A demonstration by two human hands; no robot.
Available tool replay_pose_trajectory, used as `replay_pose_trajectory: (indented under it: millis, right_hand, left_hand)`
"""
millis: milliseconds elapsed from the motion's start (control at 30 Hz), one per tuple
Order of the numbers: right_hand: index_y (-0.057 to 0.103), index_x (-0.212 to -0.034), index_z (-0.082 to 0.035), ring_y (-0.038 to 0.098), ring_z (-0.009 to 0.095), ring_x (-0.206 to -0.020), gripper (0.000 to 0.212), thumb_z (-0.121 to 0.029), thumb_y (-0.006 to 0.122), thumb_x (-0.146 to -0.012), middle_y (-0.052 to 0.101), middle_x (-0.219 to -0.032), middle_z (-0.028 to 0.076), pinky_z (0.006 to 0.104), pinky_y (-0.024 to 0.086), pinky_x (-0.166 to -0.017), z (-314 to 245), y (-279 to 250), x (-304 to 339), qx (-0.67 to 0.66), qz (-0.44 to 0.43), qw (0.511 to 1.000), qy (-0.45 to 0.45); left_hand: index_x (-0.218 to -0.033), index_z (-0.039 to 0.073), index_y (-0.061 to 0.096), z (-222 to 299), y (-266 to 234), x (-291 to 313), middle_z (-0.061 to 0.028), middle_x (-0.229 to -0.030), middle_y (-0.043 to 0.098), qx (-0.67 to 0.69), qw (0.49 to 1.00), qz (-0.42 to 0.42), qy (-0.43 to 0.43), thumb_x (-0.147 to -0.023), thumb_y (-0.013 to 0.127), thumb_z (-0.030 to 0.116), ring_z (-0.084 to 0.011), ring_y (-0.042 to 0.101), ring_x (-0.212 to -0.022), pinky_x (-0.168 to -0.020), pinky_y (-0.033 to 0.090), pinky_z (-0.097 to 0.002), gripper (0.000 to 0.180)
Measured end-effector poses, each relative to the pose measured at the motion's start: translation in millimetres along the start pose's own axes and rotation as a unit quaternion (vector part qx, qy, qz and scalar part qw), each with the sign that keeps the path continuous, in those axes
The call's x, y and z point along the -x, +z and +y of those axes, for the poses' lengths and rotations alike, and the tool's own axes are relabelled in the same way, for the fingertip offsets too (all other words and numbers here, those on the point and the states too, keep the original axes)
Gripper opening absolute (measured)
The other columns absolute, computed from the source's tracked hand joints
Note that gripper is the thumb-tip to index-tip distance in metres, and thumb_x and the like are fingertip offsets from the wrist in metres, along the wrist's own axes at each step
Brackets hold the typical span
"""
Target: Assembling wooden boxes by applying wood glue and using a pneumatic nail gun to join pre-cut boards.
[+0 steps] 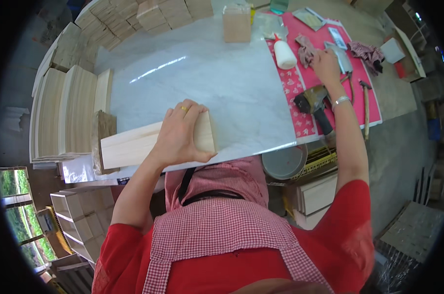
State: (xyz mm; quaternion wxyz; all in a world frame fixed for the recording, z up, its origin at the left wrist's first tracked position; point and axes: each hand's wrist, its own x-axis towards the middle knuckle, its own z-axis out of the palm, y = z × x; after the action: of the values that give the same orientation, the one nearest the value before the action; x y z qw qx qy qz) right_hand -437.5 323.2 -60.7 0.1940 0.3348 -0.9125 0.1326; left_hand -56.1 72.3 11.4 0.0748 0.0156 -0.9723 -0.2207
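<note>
My left hand (181,130), with a ring on one finger, grips the right end of a pale wooden block (129,146) lying at the table's near edge. Its fingers reach over the far side and the thumb stays on the near side. Stretched out to the far right, my right hand (326,66) has its fingers curled at the edge of a crumpled pinkish rag (306,50) on the pink mat (351,105). The fingertips are partly hidden. A white glue bottle (284,54) with a red tip is left of the rag.
A nail gun (316,105) and a hammer (366,108) lie on the mat's near part. Stacked wooden boards (62,112) line the marble-patterned table (192,73) at left. A wooden block (236,23) stands at the back. Below the edge is a round metal pan (283,161).
</note>
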Motion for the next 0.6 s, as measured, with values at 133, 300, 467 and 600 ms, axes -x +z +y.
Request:
replay_pose_trajectory:
  millis: [133,300,467,600]
  right_hand:
    - [0.072,-0.091,-0.002,0.068,0.037,-0.093,0.019,-0.016,0.059,-0.09,0.067,-0.103,0.024,0.0456,0.055,-0.084,55.6,64.2,-9.1,0.159,-0.111,0.981,0.018]
    - [0.072,-0.089,0.0,0.07,0.039,-0.089,0.016,-0.012,0.065,-0.083,0.07,-0.094,0.023,0.0481,0.056,-0.08,26.1,39.8,-40.4,0.071,-0.203,0.976,0.036]
    - [0.072,-0.088,-0.001,0.07,0.038,-0.091,0.013,-0.01,0.068,-0.08,0.069,-0.096,0.023,0.0462,0.057,-0.081,31.9,50.8,-40.2,0.101,-0.166,0.981,0.022]
    - [0.071,-0.09,-0.002,0.069,0.037,-0.091,0.014,-0.01,0.068,-0.079,0.068,-0.096,0.023,0.0455,0.056,-0.08,30.9,48.0,-35.6,0.112,-0.177,0.978,0.005]
  left_hand:
    - [-0.119,0.003,0.055,-0.6,1.2,-8.7,-0.0142,-0.111,0.055,0.003,1.0,0.002,0.006,-0.05,0.085,0.037,-0.0325,0.054,-0.106,-0.088,0.04,-0.0415,0.083]
    - [-0.119,0.004,0.055,-1.8,-1.5,-3.5,-0.0139,-0.112,0.054,0.0,1.0,0.002,-0.004,-0.049,0.085,0.036,-0.033,0.053,-0.106,-0.087,0.04,-0.0415,0.083]
    - [-0.119,0.005,0.055,-2.0,-1.5,-8.5,-0.0135,-0.112,0.054,0.0,1.0,0.003,-0.006,-0.048,0.086,0.035,-0.0326,0.053,-0.105,-0.087,0.04,-0.0414,0.083]
    - [-0.119,0.005,0.056,-2.1,1.7,-4.8,-0.0129,-0.111,0.054,0.004,1.0,0.002,-0.005,-0.047,0.086,0.035,-0.0323,0.053,-0.104,-0.087,0.04,-0.0411,0.083]
